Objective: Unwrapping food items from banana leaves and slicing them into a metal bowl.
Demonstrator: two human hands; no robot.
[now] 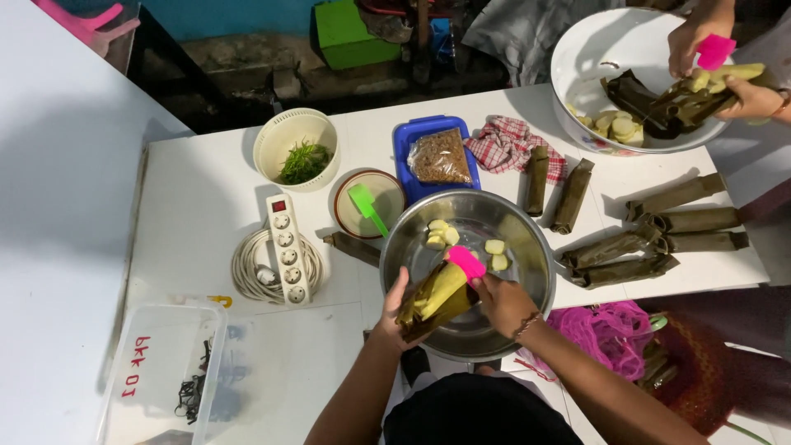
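Here, the white table (pixel 206 198) carries nearly everything. Largest on it are two bowls: a steel bowl (pixel 527 239) at the near edge and a white bowl (pixel 585 49) at the far right, where another person's hands work on a similar leaf roll. Between them lie a blue tray (pixel 404 144) with a bag of brown crumbs, a checked cloth (pixel 507 140), and several leaf-wrapped rolls (pixel 659 239) in a loose heap to the right. Further left sit a cream basket of greens (pixel 272 136), a power strip (pixel 286 247) on its coiled cord, and a small brown dish (pixel 387 198) with a green scraper.

Over the steel bowl, the left hand (pixel 394 317) is curled under a half-opened roll (pixel 432 297), cupping the dark leaf with the pale yellow cake bared on top. The right hand (pixel 504 301) pinches a pink scraper (pixel 466 262), its edge at the cake's far end. A few cut pieces (pixel 445 235) already lie in the bowl.

This looks like slicing in progress, with most of this roll uncut. Whether the edge has bitten into the cake is hard to tell. The next cut seems to call for a steady left hold and a straight downward press so the piece falls into the bowl.
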